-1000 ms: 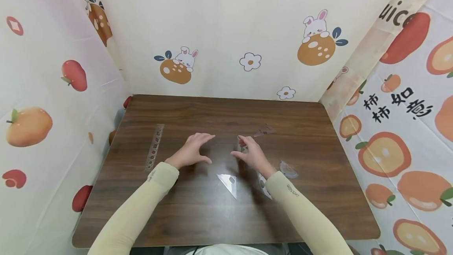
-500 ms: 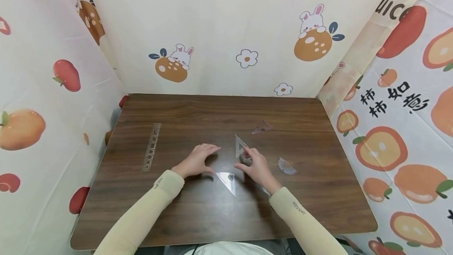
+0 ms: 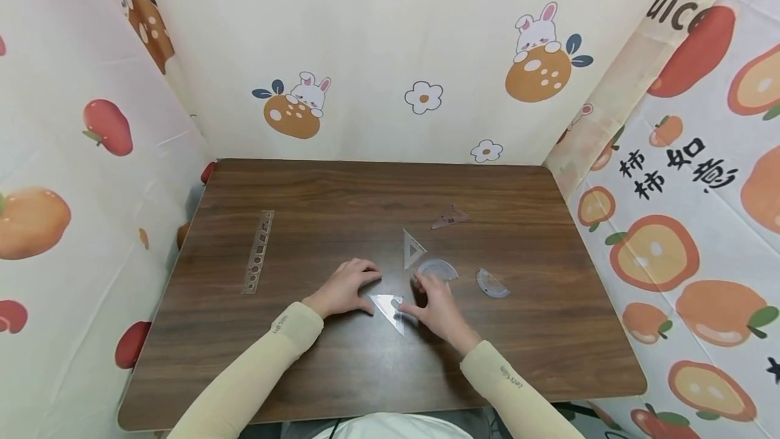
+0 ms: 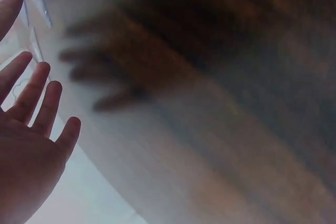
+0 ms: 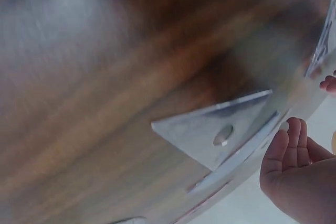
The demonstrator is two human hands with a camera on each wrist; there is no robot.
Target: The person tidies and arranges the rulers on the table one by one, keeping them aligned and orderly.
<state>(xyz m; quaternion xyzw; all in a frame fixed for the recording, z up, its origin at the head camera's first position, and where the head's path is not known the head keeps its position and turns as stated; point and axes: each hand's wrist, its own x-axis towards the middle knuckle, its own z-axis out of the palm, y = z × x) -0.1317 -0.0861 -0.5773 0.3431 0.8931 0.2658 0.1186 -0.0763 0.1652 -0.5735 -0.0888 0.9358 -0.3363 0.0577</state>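
My right hand (image 3: 440,310) has its fingers loosely bent and grips nothing; in the head view its thumb overlaps the edge of a clear triangular set square (image 3: 388,310). My left hand (image 3: 347,288) hovers at that set square's left side, fingers relaxed and apart. Beyond the right fingertips lie a clear protractor (image 3: 439,267) and a second set square (image 3: 412,250). Under the right wrist, hidden in the head view, the right wrist view shows another set square (image 5: 215,129) with a round hole. The left wrist view shows the left fingers (image 4: 38,90) spread, empty.
A clear ruler (image 3: 258,252) with cut-out shapes lies at the left of the brown table (image 3: 329,371). A pinkish triangle (image 3: 449,217) lies farther back, and a second protractor (image 3: 492,283) is at the right. Printed cloth walls (image 3: 365,53) surround the table's back and sides.
My right hand has let go of the far set square, now flat on the table, and drawn back toward me, uncovering the protractor. My left hand has moved slightly right and nearer.
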